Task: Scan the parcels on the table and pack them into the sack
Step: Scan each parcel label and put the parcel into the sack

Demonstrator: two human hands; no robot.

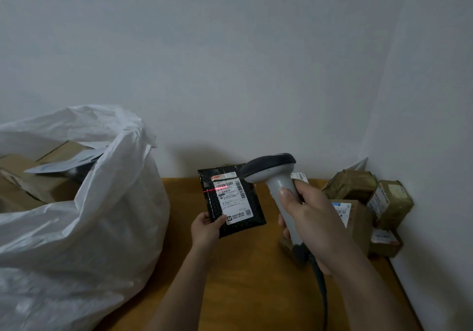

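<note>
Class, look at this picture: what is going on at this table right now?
A person is scanning a parcel. The left hand holds a black mailer up by its lower corner, while the right hand grips a scanner aimed at it. A red line falls across the label. More parcels wait at the table's right end. The white sack on the left already holds boxes.

black mailer (231, 200) label: barcodes, QR code, small print, too blurred for me to read
boxes (358, 202) at my right, labels: barcodes only, text too small
scanner (277, 184): no marking I can read
</note>
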